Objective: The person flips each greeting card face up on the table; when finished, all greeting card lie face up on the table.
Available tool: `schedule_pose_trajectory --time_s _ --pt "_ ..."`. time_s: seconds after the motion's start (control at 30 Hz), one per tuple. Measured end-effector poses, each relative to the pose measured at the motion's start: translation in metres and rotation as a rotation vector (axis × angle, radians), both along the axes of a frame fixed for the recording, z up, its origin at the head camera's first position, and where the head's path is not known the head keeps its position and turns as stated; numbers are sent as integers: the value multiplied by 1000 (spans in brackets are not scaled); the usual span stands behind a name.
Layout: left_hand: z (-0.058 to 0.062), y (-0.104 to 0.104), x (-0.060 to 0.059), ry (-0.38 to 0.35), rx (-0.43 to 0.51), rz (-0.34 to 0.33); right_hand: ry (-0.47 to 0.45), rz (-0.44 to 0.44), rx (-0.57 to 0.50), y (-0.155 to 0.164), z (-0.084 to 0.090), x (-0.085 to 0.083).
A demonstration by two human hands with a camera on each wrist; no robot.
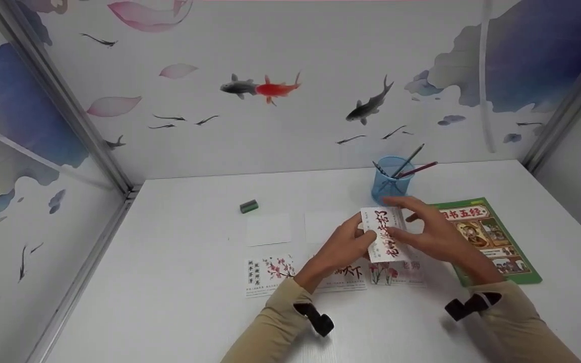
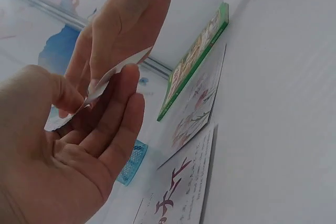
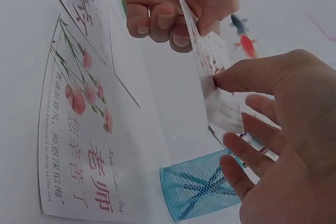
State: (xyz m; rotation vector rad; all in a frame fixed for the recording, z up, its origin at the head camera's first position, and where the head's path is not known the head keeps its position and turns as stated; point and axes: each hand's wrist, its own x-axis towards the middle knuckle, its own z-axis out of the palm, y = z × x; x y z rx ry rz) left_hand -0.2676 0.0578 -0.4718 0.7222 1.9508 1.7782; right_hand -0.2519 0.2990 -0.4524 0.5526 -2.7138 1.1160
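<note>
A small white card with red brush lettering (image 1: 382, 247) is raised above the table, tilted. My left hand (image 1: 339, 245) grips its left edge, thumb on the lettered face and fingers curled behind, as the left wrist view shows. At the card's other side is my right hand (image 1: 434, 234), thumb tip touching the lettered face and the other fingers spread past its edge. Below lie printed cards: one with plum blossom (image 1: 280, 267), one with brush lettering (image 1: 346, 277) partly hidden by my left hand, and one with pink carnations (image 3: 86, 93).
Two blank white cards (image 1: 269, 230) lie behind the printed row. Farther back are a small dark green block (image 1: 249, 206) and a blue mesh cup (image 1: 384, 189) holding pencils. A green-bordered book (image 1: 517, 262) lies at the right, under my right forearm. Patterned panels enclose the table.
</note>
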Motion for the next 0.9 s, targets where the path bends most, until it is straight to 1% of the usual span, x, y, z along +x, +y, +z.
schedule_pose_trajectory --time_s 0.03,0.1,0.17,0.27,0.33,0.4,0.47,0.6,0.67,0.7,0.77,0.9 --pt "0 0 0 -3 0 21 -6 -8 -1 0 -1 0" --pt "1 0 -1 -39 32 67 -23 -51 -2 2 -2 -1" --pt "1 1 -1 -84 77 115 -42 -119 -1 4 -4 -3" --pt "2 3 -2 -133 131 185 -89 -225 -10 8 -8 -5" --pt "2 4 -2 -111 116 220 -117 -270 -16 10 -10 -6" --pt "2 5 -3 -42 67 240 -137 -292 -18 11 -12 -7" --pt "2 6 -4 62 -13 254 -143 -295 -3 13 -13 -8" --pt "1 11 -7 285 -227 319 -159 -280 37 13 -14 -9" --pt "0 16 -8 365 -329 348 -168 -272 54 13 -15 -9" --pt "-1 19 -9 405 -380 352 -175 -270 63 13 -15 -9" --pt "-2 25 -10 466 -464 340 -189 -271 82 14 -16 -10" --pt "-6 37 -12 521 -592 303 -197 -287 120 16 -20 -11"
